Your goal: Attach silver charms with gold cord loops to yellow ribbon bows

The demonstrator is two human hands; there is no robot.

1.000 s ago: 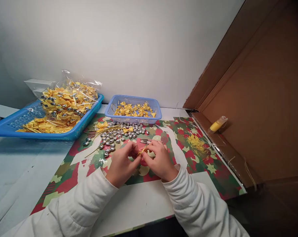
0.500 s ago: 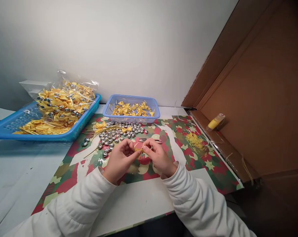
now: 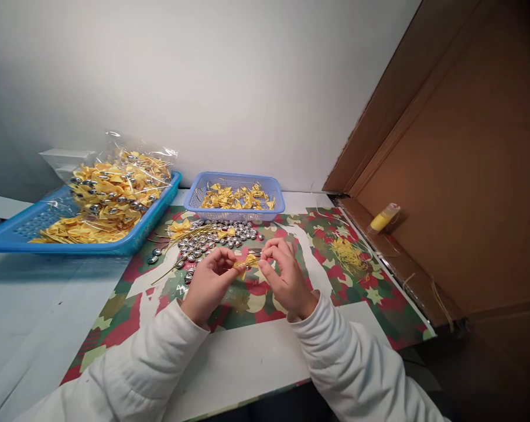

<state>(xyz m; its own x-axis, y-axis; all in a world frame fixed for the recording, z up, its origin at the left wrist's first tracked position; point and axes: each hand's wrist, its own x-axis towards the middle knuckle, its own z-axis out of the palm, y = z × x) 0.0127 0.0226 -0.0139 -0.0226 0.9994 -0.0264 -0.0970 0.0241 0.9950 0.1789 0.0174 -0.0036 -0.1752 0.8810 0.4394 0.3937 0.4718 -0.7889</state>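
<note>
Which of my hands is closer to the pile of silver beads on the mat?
Left. The left hand sits just below the silver beads, its fingers almost at the pile's near edge. The right hand is farther off, to the right of the pile.

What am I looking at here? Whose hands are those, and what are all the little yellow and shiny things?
The camera sits on a person's head and looks down, so you see that person's own hands. The left hand and right hand pinch a small yellow bow between them. Underneath lies a colourful patterned mat. On it are silver beads. Behind stand a small blue basket of bows and a big blue tray piled with more. A yellow bottle lies on cardboard at the right.
</note>
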